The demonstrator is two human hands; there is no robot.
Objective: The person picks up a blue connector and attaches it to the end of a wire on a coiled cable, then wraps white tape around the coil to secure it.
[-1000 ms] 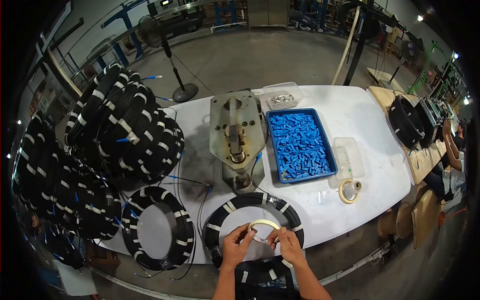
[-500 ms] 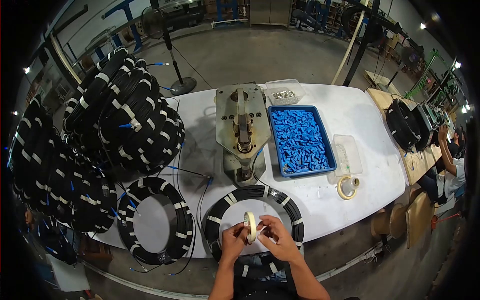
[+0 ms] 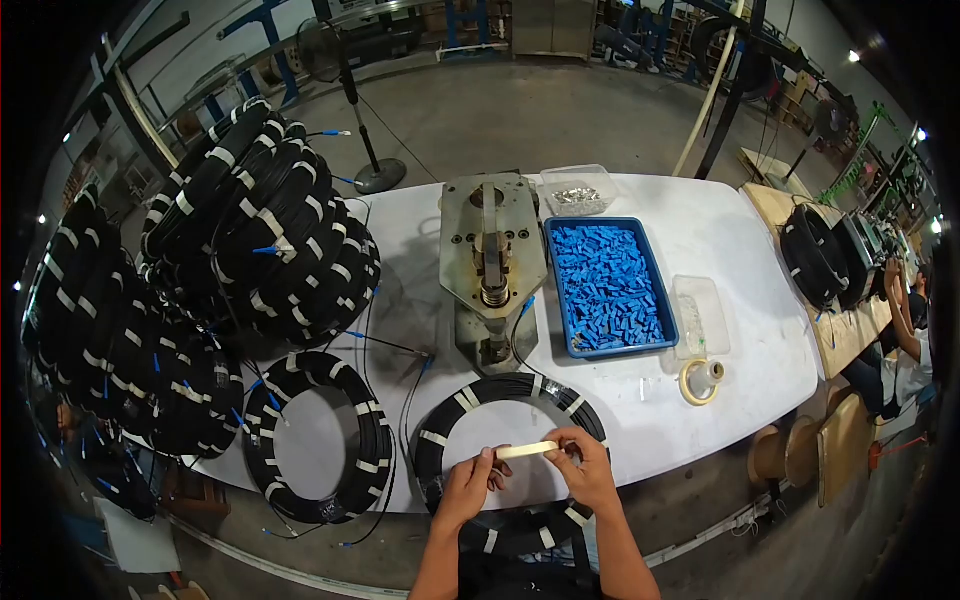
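Note:
A roll of pale cream tape [image 3: 526,451], seen edge-on, lies level between my two hands. My left hand [image 3: 470,490] has its thumb and fingers closed at the roll's left end. At the right end, the fingers of my right hand [image 3: 588,472] pinch it. Below both hands is a coil of black cable [image 3: 430,440] bound with white tape bands, resting at the table's front edge. Part of that coil is hidden by my hands and forearms.
A metal press [image 3: 492,240] stands behind the coil. Right of it are a blue bin [image 3: 672,340] of blue pieces, clear containers and another tape roll [image 3: 690,384]. A second coil [image 3: 375,440] and stacked coils [image 3: 290,220] fill the left. A person [image 3: 905,340] sits far right.
The tape roll has turned from upright to level. My right hand, formerly apart from it with spread fingers, now grips its right end. The view has shifted slightly.

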